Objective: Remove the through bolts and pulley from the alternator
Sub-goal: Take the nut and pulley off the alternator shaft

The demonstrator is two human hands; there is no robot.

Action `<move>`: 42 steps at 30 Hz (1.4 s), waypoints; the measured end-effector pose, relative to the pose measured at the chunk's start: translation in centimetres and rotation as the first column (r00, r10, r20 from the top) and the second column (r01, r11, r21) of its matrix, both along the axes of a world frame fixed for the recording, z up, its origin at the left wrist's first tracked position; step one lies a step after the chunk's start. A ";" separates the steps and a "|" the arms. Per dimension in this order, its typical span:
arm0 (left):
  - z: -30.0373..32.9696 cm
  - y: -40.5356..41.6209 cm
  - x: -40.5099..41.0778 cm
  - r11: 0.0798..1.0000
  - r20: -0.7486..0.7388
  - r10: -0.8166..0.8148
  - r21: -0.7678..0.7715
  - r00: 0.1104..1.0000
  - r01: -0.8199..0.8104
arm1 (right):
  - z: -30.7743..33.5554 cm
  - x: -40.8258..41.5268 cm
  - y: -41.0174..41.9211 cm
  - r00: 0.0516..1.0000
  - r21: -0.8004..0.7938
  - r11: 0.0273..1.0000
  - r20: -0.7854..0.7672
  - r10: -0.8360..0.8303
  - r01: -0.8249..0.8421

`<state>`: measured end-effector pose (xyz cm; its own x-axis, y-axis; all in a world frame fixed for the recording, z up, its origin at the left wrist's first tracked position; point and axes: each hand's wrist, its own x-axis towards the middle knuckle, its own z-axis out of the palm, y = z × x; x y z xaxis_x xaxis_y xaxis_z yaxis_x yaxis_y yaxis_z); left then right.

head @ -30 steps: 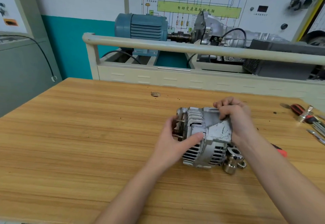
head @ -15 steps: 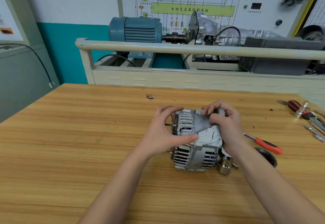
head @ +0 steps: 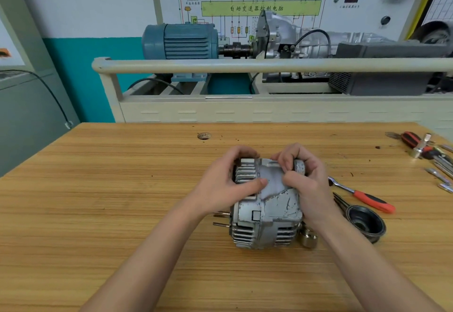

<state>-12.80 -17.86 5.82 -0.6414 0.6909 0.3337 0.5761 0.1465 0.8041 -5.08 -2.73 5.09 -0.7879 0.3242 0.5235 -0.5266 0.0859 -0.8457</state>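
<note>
The alternator (head: 266, 210) was lain on its side near the middle of the wooden bench (head: 98, 213), well clear of every edge. It was gripped from both ends: the left hand (head: 225, 186) was curled over the finned end, the right hand (head: 304, 184) clamped round the far end. Two bolt ends (head: 221, 219) were seen protruding at the left. Bare wood lay open in front and to the left; a red-handled ratchet (head: 362, 196) and black cap (head: 365, 222) crowded the right side. Chinese writing was printed on the green wall panel (head: 261, 7).
</note>
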 end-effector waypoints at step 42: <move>-1.7 2.9 -5.7 0.989 0.186 0.090 0.102 0.978 -0.110 | -0.8 0.3 0.1 0.992 0.053 0.997 -0.113 -0.054 0.060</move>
